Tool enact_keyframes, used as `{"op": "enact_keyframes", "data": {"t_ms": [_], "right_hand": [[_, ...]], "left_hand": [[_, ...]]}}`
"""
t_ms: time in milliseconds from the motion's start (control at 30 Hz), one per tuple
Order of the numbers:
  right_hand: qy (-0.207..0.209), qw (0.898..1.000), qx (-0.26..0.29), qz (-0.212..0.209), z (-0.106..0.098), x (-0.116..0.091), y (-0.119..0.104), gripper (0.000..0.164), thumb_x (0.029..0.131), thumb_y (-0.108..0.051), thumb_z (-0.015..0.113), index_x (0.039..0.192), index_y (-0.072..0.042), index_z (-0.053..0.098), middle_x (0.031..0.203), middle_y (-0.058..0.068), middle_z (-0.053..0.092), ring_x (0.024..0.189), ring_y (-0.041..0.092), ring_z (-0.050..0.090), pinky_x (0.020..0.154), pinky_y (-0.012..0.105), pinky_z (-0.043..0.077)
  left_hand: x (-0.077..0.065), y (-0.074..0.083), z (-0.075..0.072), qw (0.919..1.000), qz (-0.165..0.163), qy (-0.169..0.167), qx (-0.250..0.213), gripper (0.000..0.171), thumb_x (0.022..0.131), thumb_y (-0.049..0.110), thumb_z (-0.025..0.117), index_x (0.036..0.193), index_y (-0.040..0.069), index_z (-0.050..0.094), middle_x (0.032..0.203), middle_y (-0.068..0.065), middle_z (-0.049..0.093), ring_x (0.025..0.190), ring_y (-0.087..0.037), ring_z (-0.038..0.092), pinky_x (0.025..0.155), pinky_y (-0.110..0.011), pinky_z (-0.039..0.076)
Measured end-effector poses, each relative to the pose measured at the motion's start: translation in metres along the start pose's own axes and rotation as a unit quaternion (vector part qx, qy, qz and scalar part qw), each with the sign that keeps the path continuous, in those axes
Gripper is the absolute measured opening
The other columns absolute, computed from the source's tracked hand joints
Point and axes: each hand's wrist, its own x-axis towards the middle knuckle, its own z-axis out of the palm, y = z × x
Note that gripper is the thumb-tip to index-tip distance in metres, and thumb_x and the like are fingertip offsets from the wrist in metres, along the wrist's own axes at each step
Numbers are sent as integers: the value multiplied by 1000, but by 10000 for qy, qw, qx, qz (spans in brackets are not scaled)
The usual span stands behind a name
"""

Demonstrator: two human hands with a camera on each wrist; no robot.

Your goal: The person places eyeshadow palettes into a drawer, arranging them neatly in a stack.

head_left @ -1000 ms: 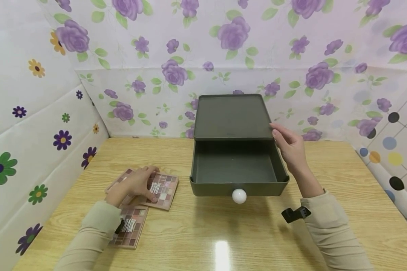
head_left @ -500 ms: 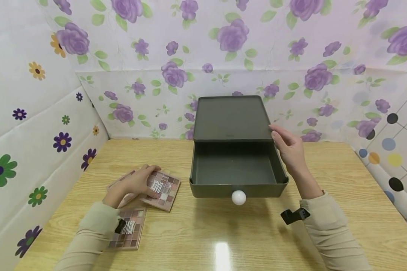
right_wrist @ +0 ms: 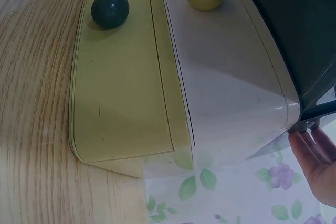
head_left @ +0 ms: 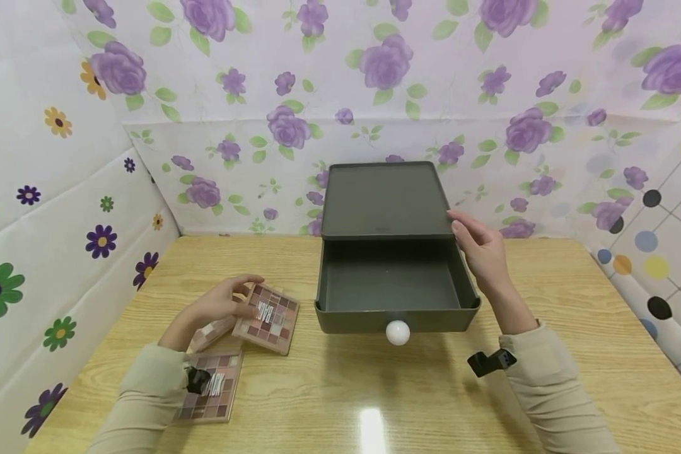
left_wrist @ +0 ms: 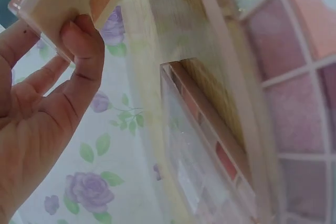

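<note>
My left hand (head_left: 218,302) pinches an eyeshadow palette (head_left: 267,318), lettered "BACK", between thumb and fingers. In the left wrist view its plain underside shows, one edge in the grip and raised. A second palette (head_left: 212,334) lies partly hidden beneath that hand; a third palette (head_left: 218,397) lies by the wrist, partly covered by the sleeve and wrist camera. On the right, my right hand (head_left: 485,255) touches the side edge of a dark grey drawer unit (head_left: 386,198) with extended fingertips. Its top drawer (head_left: 391,284) is pulled out, showing a bare inside and a white knob (head_left: 398,332).
Below the dark drawer, the right wrist view shows a white drawer (right_wrist: 226,72) with a yellow knob and a yellow-green drawer (right_wrist: 121,87) with a dark knob. The wooden table (head_left: 295,403) meets floral-cloth walls (head_left: 232,183) at the back and sides.
My left hand has drawn back to the palette's left edge and tipped it up, uncovering more of it and of the palette beneath. The right hand and drawer unit stay in place.
</note>
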Motion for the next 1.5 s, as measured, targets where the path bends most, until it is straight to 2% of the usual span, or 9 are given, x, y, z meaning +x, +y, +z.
{"op": "enact_keyframes", "data": {"t_ms": [133,333,633,1000,1067,1100,1200,1333,1500], "right_hand": [[26,10000,-22,-12,0,1,0,26,91,-15,57,113,-4,66,102,-14,64,66,2,48,64,14,45],[-28,10000,-45,52,0,0,-1,27,91,-16,57,115,-5,65,108,-15,62,74,3,51,69,14,47],[-4,9999,-119,83,0,-1,-1,28,91,-18,57,115,-5,65,104,-15,62,68,3,48,66,14,46],[55,10000,-59,22,2,-1,0,25,91,-16,57,113,-8,67,98,-13,63,63,2,45,62,15,43],[71,10000,-29,21,2,-1,0,24,91,-15,58,112,-8,68,99,-13,63,63,2,45,61,15,42],[78,10000,-17,22,2,-1,0,24,91,-15,58,112,-8,68,98,-12,63,63,2,45,60,15,42],[68,10000,24,20,2,-1,0,24,91,-15,58,112,-7,68,101,-12,63,65,3,46,62,15,43],[69,10000,50,-7,2,-1,0,24,91,-14,58,112,-6,67,105,-13,63,69,3,47,63,15,43],[101,9999,88,-63,3,-1,0,24,91,-13,58,111,-6,68,98,-12,64,64,2,45,59,14,42]], "left_hand": [[-1,-1,1,9995,-100,125,-283,66,80,8,70,137,3,37,104,-19,51,77,-21,52,61,-38,49],[-4,2,0,9972,-75,464,-583,66,80,11,70,137,4,37,103,-22,46,65,-17,50,57,-35,49],[-6,11,-3,9919,10,858,-935,66,81,8,68,138,4,35,107,-22,43,78,-21,54,68,-35,51],[-10,23,-11,9821,187,1372,-1279,67,81,2,64,140,3,32,118,-26,45,78,-14,60,73,-31,52],[-12,27,-13,9800,150,1423,-1380,67,82,3,64,141,3,31,125,-28,39,79,-11,61,74,-29,51],[-13,30,-14,9793,136,1450,-1406,68,83,4,64,141,4,30,128,-30,36,86,-14,60,75,-29,50],[-16,37,-16,9759,114,1534,-1550,66,84,7,64,141,7,31,133,-28,28,88,-12,56,72,-26,48],[-15,44,-19,9676,219,1639,-1910,55,84,4,63,134,18,41,122,-20,33,78,-8,52,63,-22,47],[-14,53,-21,9603,303,1740,-2158,52,85,2,62,128,24,45,132,-23,26,99,-14,44,70,-21,48]]}}
